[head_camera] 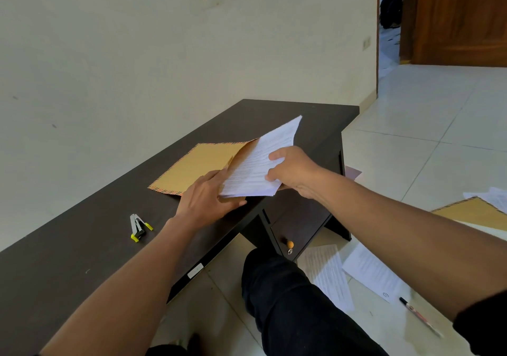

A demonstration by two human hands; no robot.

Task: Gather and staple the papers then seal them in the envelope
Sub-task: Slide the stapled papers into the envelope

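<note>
A brown envelope [197, 165] with a striped border lies flat on the dark desk [82, 248]. My left hand [205, 200] holds the envelope's open end at its near right corner. My right hand [292, 170] grips a stack of printed white papers [255, 167], tilted up, with their far edge at the envelope's mouth. I cannot tell how far the papers reach inside. A small stapler [138, 227] with yellow tips lies on the desk to the left of my left forearm, apart from both hands.
The desk stands against a pale wall, with a drawer knob [290, 244] under its right end. Loose printed sheets [329, 276], a marker pen [417, 313] and another brown envelope [472, 213] lie on the tiled floor at the right. My dark-trousered leg [288, 301] is below the desk edge.
</note>
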